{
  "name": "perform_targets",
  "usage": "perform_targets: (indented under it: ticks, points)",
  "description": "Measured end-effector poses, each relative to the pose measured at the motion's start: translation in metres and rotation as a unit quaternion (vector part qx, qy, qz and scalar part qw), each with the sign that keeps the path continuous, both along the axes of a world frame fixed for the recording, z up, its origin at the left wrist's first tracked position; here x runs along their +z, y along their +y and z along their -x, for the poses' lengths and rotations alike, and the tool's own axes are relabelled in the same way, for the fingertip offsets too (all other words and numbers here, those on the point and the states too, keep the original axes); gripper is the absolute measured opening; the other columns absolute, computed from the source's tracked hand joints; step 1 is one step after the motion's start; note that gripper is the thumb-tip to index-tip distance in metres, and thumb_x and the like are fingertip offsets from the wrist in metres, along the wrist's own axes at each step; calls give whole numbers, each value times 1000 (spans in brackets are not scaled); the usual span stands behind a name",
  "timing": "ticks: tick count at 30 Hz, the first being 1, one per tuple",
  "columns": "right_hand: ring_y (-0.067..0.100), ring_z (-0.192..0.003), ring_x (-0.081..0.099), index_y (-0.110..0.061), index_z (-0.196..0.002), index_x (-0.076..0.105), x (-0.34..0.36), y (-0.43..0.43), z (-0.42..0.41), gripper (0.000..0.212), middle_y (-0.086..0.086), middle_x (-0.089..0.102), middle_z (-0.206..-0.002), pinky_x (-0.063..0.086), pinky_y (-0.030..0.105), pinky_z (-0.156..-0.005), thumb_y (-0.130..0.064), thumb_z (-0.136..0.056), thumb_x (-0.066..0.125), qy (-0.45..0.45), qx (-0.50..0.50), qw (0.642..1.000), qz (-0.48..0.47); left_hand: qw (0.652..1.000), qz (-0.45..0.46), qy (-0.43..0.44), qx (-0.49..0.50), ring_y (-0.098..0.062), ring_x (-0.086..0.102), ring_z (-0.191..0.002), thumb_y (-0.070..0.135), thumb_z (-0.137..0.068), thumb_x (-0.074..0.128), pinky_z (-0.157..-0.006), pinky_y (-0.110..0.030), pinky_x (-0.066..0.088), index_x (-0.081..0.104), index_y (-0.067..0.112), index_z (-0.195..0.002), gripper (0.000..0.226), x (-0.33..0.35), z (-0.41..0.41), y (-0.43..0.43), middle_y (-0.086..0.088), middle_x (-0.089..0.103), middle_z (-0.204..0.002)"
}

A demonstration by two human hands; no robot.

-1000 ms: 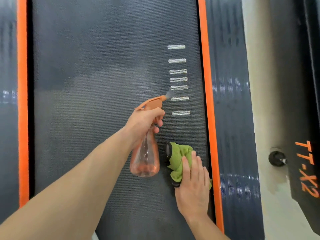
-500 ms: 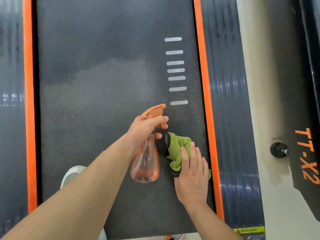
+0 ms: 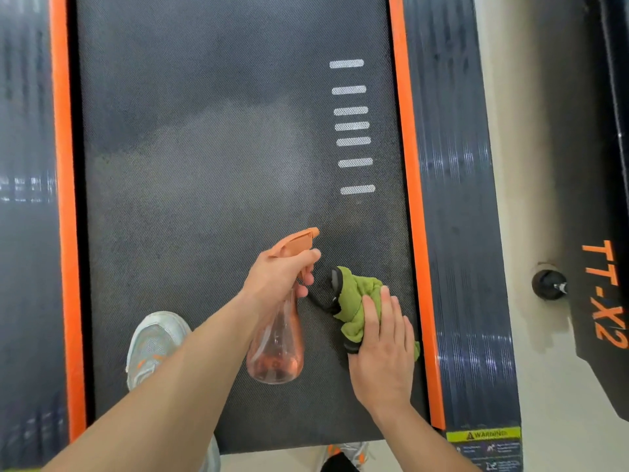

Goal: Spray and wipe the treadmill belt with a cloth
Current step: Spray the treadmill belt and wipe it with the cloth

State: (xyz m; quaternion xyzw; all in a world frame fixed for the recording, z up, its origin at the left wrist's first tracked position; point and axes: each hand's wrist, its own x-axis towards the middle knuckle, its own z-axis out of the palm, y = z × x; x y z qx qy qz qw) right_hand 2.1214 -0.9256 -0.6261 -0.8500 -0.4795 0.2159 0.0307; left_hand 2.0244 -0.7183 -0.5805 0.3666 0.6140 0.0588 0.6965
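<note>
Left hand point(image 3: 279, 274) curls round the orange spray bottle point(image 3: 277, 342) at lower centre, while right hand point(image 3: 383, 349) presses flat, fingers straight, on the green cloth point(image 3: 354, 301) on the treadmill belt point(image 3: 204, 182).

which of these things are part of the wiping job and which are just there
Part of the job: treadmill belt; spray bottle, gripped by the left hand; green cloth, pressed under the right hand.
Just there: white shoe on the belt; warning sticker; black knob.

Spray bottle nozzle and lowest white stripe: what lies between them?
Only bare belt separates the spray bottle nozzle from the lowest white stripe, per head view.
</note>
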Motion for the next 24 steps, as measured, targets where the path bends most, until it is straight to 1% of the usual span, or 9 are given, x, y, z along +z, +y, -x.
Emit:
perform_targets:
  ticks: [2,4,7,9,12,15,18,21,24]
  points:
    - [34,-153,25,-14,-153,34,-1,4,-3,104,14,23,-166,28,51,-119,-8,-62,84,-4,3,1000,-3,999,3,-39,-7,-11,71,-81,31,-94,76,-58,-26,54,75,32,-121,27,4,8,-1,-3,72,-82]
    - [34,-152,25,-14,-154,33,-4,15,-13,105,14,24,-166,26,51,-120,-5,-63,83,-10,22,1000,-11,998,1,-57,15,-10,73,-93,30,-96,75,-59,-24,55,75,33,-123,27,8,16,2,-3,76,-90]
    - [33,-154,23,-14,-155,34,-8,60,-42,94,12,25,-167,21,49,-123,-16,-73,80,-12,78,996,-47,996,-15,-65,58,-11,75,-91,23,-96,74,-54,-23,54,75,33,-120,26,10,25,17,-5,77,-92]
    - [34,-154,21,-15,-157,33,-15,120,-68,87,12,24,-167,18,48,-124,-27,-80,73,-19,121,990,-67,994,-24,-81,63,-11,76,-88,20,-98,71,-53,-23,53,75,35,-119,26,12,28,31,-6,76,-92]
    - [36,-155,15,-17,-160,25,-24,238,-115,82,13,17,-169,13,49,-125,-21,-88,64,-58,135,986,-78,992,-27,-117,45,-13,74,-91,19,-100,67,-54,-23,53,72,34,-122,27,10,29,52,-13,75,-94]
    - [34,-156,13,-15,-160,23,-21,316,-150,71,14,15,-169,13,47,-125,-17,-96,55,-98,100,988,-67,991,-32,-126,42,-18,74,-97,20,-100,67,-55,-24,52,73,38,-118,27,4,27,71,-9,75,-91]
    - [39,-151,26,-9,-156,32,-22,291,-137,70,19,26,-165,23,48,-122,-16,-92,58,-111,91,986,-86,992,-40,-113,47,-19,75,-98,22,-99,68,-55,-24,52,72,38,-120,26,4,29,85,-7,75,-91]
    - [43,-141,41,-8,-152,39,-25,201,-102,84,22,36,-159,37,51,-112,-4,-74,67,-98,98,985,-103,992,-35,-98,66,-21,78,-103,22,-99,69,-53,-23,53,72,28,-121,23,9,31,91,-9,76,-93]
    - [41,-144,39,-14,-154,32,-15,120,-72,103,19,33,-161,36,50,-111,-2,-62,77,-63,135,987,-61,991,-20,-98,86,-19,78,-100,22,-99,69,-52,-22,53,72,28,-120,22,14,37,88,-11,76,-95]
